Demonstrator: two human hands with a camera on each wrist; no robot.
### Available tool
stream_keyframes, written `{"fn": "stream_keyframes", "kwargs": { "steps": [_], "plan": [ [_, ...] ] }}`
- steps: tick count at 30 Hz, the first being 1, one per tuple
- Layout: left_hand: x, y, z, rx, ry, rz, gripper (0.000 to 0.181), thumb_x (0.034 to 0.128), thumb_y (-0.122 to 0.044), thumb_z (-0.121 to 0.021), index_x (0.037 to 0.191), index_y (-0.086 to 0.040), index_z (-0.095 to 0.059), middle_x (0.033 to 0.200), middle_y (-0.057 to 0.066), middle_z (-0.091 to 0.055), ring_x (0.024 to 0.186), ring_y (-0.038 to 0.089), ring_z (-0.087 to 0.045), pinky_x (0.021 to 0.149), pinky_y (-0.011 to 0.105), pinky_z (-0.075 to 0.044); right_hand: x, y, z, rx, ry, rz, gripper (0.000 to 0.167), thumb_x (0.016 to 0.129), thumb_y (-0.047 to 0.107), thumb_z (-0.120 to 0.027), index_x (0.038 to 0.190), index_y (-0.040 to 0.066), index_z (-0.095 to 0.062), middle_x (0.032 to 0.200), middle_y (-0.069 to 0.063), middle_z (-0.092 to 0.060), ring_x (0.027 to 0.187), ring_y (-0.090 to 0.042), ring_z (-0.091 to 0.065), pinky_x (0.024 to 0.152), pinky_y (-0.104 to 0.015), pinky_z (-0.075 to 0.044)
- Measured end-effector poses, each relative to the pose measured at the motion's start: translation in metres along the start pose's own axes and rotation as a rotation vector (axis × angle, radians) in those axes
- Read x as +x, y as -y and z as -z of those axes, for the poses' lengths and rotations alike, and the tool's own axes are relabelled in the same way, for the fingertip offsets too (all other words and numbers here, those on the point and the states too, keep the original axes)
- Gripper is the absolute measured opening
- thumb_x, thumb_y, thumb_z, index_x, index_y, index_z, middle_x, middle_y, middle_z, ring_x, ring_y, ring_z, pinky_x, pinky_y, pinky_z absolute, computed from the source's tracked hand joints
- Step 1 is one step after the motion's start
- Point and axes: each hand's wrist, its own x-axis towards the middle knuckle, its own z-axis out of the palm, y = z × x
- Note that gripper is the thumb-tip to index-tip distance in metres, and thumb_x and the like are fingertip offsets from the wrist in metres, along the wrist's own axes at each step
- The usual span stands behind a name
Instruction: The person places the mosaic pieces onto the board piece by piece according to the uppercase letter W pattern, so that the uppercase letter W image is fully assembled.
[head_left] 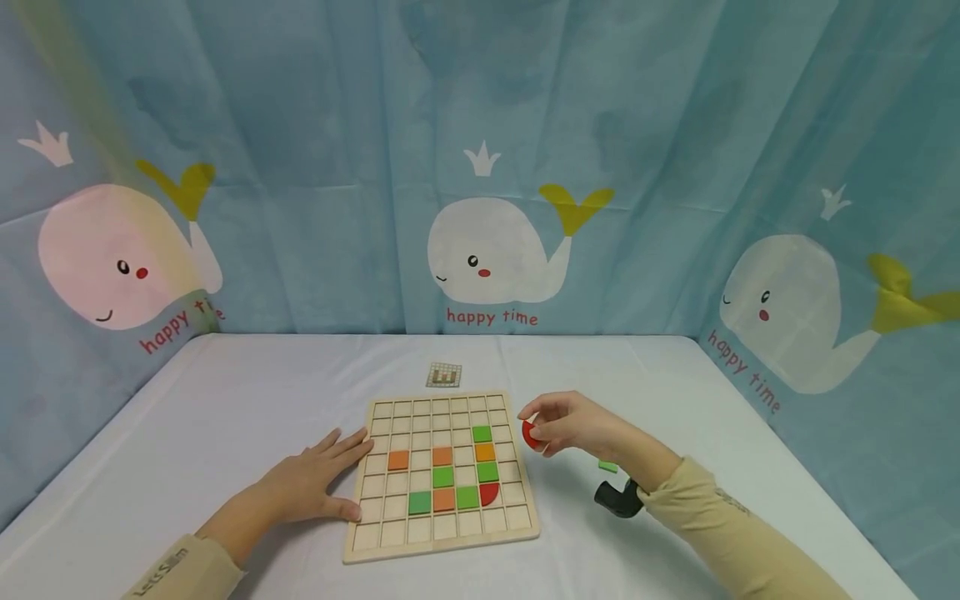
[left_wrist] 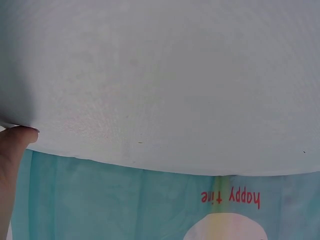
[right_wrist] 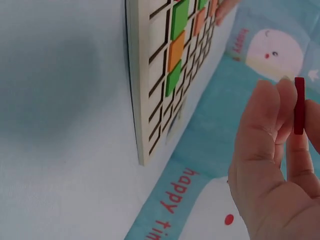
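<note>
A square wooden grid board [head_left: 375, 533] lies on the white table, with green, orange and red pieces set in several of its cells. Beside its left edge rests my left hand [head_left: 311, 479], fingers spread and touching the frame; the left wrist view catches only part of that hand [left_wrist: 15, 150]. Just off the board's right edge, my right hand [head_left: 573, 423] pinches a red piece [head_left: 531, 435] between thumb and fingers. Seen edge-on in the right wrist view, the red piece [right_wrist: 299, 106] is thin and flat. Another red piece [head_left: 489, 494] with a rounded corner sits in a cell.
A small card with a grid pattern [head_left: 444, 375] lies behind the board. Under the right forearm are a green piece [head_left: 608, 467] and a black curved object [head_left: 619, 500], partly hidden by the sleeve. Blue curtains with whales [head_left: 487, 250] enclose the table [head_left: 285, 375].
</note>
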Motion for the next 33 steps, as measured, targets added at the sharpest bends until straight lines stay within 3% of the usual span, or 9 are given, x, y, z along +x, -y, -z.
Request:
{"fn": "stream_keyframes", "kwargs": {
  "steps": [11, 20, 28, 33],
  "plan": [
    [0.000, 0.001, 0.001, -0.017, -0.004, 0.000, 0.102, 0.0738, -0.070, -0.065, 0.150, -0.009, -0.037, 0.158, 0.012, -0.027, 0.139, 0.051, -0.022, 0.097, 0.073, -0.030, 0.009, 0.005, -0.018, -0.049, 0.094, 0.016, 0.025, 0.092, 0.003, -0.063, 0.114, -0.009, -0.062, 0.083, -0.003, -0.066, 0.071, -0.016, -0.066, 0.072, -0.033, -0.057],
    [0.001, 0.002, -0.001, -0.015, 0.007, 0.004, 0.102, 0.0738, -0.070, -0.065, 0.151, -0.009, -0.036, 0.158, 0.012, -0.026, 0.139, 0.051, -0.021, 0.096, 0.073, -0.030, 0.017, 0.011, -0.038, -0.104, 0.078, -0.019, 0.021, 0.091, 0.000, -0.065, 0.109, -0.010, -0.064, 0.079, -0.003, -0.065, 0.070, -0.017, -0.064, 0.068, -0.030, -0.055],
    [0.002, 0.002, -0.001, -0.013, 0.005, 0.025, 0.105, 0.0718, -0.073, -0.063, 0.150, -0.009, -0.037, 0.158, 0.012, -0.027, 0.140, 0.049, -0.021, 0.096, 0.073, -0.030, 0.029, 0.010, -0.057, -0.035, 0.112, 0.024, 0.019, 0.090, -0.006, -0.064, 0.108, -0.012, -0.063, 0.077, -0.003, -0.063, 0.069, -0.014, -0.063, 0.071, -0.032, -0.057],
    [0.001, 0.002, -0.001, -0.023, 0.014, 0.026, 0.105, 0.0716, -0.074, -0.062, 0.150, -0.010, -0.037, 0.158, 0.011, -0.026, 0.140, 0.049, -0.021, 0.097, 0.073, -0.030, 0.038, 0.008, -0.067, -0.053, 0.126, 0.025, 0.017, 0.090, -0.009, -0.062, 0.106, -0.011, -0.065, 0.078, -0.005, -0.061, 0.070, -0.015, -0.064, 0.072, -0.032, -0.058]
  ]
}}
